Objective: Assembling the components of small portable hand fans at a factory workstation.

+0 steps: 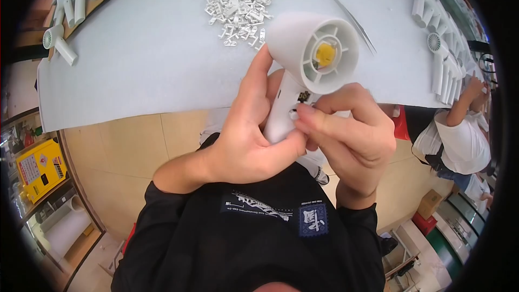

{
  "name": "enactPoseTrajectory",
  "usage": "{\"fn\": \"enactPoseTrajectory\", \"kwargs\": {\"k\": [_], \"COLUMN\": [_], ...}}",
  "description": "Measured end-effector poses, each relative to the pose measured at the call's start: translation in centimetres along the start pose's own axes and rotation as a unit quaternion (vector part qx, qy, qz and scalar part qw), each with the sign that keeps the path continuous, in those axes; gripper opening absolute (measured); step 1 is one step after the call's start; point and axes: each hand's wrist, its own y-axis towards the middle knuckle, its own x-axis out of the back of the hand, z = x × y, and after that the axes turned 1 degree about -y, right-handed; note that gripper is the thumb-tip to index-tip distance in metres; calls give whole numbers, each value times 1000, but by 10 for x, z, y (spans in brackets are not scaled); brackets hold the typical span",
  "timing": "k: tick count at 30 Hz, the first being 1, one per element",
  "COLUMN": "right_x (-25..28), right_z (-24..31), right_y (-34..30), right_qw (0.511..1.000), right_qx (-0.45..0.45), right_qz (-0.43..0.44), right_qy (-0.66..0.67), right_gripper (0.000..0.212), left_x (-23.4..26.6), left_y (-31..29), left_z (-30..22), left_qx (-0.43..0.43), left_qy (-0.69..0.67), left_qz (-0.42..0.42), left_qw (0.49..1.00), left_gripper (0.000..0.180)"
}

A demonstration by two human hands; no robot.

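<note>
My left hand (243,135) is wrapped round the handle of a white handheld fan housing (286,43), holding it tilted above the near edge of the table. The wide round head faces up and right; inside its spoked ring shows a yellow centre (325,54). A slot in the handle bares a small dark circuit board (303,97). Just below that slot, thumb and forefinger of my right hand (351,130) are pinched together at a small white plastic part (293,113) against the handle. The fingertips partly hide this part.
A heap of small white plastic parts (240,8) lies on the white-covered table (135,70). Metal tweezers (354,24) rest to its right. More white fans (67,5) are stacked at far left, and others (446,70) at right, near another person (459,135).
</note>
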Motion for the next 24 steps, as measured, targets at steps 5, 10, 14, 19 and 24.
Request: {"fn": "enactPoseTrajectory", "kwargs": {"k": [5, 10, 14, 19, 24], "right_x": [-6, -11, -14, -16, -11], "right_z": [3, -6, -1, -8, -11], "right_y": [-2, -4, -3, -7, -7], "right_qw": [976, 852, 833, 859, 881], "right_qx": [-102, -232, -247, -191, -193], "right_qz": [-38, -22, -50, -56, -32], "right_qy": [186, 469, 493, 472, 431], "right_gripper": [19, 31, 44, 45, 44], "left_x": [-1, -2, 8, 12, 21], "left_y": [-4, -5, -5, -6, -6], "left_z": [0, -4, 0, 2, 5], "left_qx": [9, 4, -24, -23, -61], "left_qy": [-40, -101, -54, -72, 57], "left_qz": [15, 27, 78, 101, 116], "left_qw": [999, 994, 995, 992, 990], "left_gripper": [93, 87, 80, 79, 87]}}
